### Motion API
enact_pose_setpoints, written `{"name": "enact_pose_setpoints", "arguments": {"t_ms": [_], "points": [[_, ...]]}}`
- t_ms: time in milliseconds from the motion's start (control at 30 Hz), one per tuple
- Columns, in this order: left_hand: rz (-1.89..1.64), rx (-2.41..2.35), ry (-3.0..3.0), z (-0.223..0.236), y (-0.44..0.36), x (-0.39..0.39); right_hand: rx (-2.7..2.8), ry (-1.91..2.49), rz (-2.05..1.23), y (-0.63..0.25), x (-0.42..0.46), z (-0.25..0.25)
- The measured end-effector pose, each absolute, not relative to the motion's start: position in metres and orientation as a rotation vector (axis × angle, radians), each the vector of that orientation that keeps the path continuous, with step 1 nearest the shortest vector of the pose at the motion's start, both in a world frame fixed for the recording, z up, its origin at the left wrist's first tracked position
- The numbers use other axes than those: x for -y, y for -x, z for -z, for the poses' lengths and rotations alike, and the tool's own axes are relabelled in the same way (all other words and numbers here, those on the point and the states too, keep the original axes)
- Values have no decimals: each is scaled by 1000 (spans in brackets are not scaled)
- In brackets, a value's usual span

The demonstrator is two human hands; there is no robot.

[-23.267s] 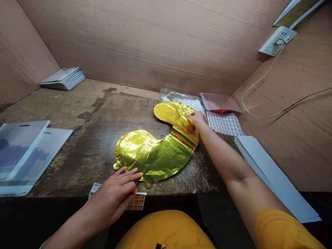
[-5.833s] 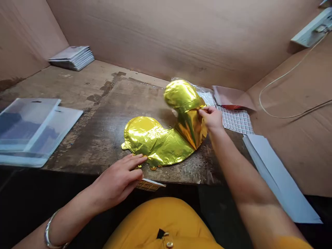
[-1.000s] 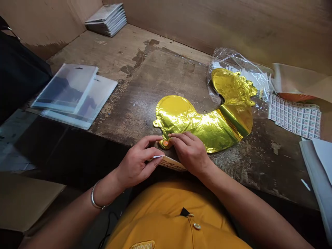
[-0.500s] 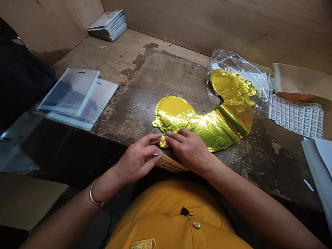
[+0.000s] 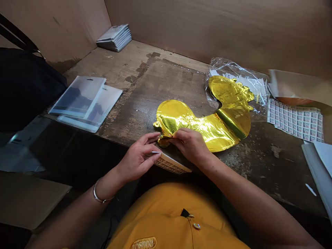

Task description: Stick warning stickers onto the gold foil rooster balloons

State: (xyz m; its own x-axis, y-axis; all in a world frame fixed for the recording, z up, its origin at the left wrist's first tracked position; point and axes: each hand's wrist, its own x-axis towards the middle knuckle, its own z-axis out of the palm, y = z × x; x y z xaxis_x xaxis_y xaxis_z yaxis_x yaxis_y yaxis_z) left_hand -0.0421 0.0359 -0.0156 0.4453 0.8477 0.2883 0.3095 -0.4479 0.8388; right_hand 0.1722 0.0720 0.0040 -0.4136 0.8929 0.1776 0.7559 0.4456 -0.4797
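A curved gold foil balloon [image 5: 218, 128] lies flat on the worn wooden table [image 5: 124, 121], its left end near the front edge. My right hand [image 5: 193, 145] pinches the balloon's lower edge close to its small tab, and the foil there is creased and slightly lifted. Between the thumb and fingers of my left hand [image 5: 138, 155] is a sticker sheet [image 5: 172, 164] with rows of small print, held below the table edge. My left fingertips reach up beside the foil tab; whether they touch it I cannot tell.
Clear plastic sleeves [image 5: 80, 97] lie at the left near a black bag [image 5: 26, 86]. A stack of packets [image 5: 115, 38] stands in the back corner. On the right are a clear bag of white pieces [image 5: 249, 84], more sticker sheets [image 5: 295, 119] and white papers [image 5: 316, 166].
My right fingers have gone from pressing flat on the foil tab to pinching the balloon's edge, which has folded up. The red spot on the tab is now hidden. The view has tilted slightly upward.
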Motion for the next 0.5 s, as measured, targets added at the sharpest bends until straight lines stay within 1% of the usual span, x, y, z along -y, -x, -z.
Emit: {"name": "enact_pose_setpoints", "arguments": {"t_ms": [100, 267, 367, 500], "points": [[-879, -979, -1986, 9, 42, -36, 2165, 1443, -620, -173, -78, -4], [-846, -950, -2287, -8, 39, -44, 1897, 1577, -999, -177, -89, -7], [-805, -824, -2411, -13, 32, -55, 1833, 1555, -1173, -179, -94, -11], [-624, -604, -2526, -7, 19, -69, 1751, 1510, -1298, -180, -101, -11]]}}
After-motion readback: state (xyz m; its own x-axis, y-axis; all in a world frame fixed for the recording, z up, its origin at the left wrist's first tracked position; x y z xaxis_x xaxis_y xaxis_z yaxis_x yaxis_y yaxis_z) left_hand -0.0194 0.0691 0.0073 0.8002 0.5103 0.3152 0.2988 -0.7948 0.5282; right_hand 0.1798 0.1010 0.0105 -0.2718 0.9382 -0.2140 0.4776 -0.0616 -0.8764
